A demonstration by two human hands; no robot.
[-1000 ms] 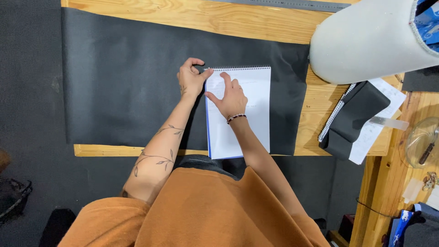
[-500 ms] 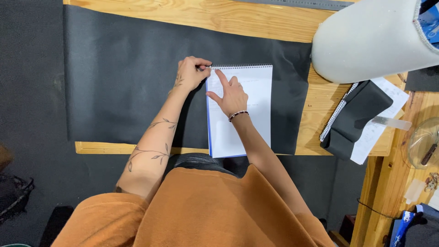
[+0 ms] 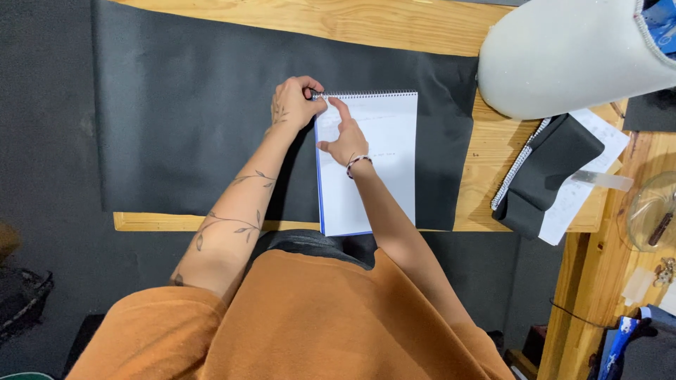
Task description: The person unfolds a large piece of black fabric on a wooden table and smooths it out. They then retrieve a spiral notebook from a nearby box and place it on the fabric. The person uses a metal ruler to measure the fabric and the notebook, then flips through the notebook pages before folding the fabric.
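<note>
A white spiral-bound notepad lies on a black mat that covers a wooden table. My left hand pinches the top left corner of the pad at the wire binding. My right hand rests on the upper left part of the page, forefinger stretched toward the same corner, a beaded band on its wrist. The page looks blank apart from faint marks.
A large pale grey padded form stands at the table's right end. Beside it a black folded cloth lies over white paper sheets. A clear round lid sits on a wooden shelf at the far right.
My right hand has slid a little down the page and lifted its fingers. My left hand stays at the top left corner of the pad.
</note>
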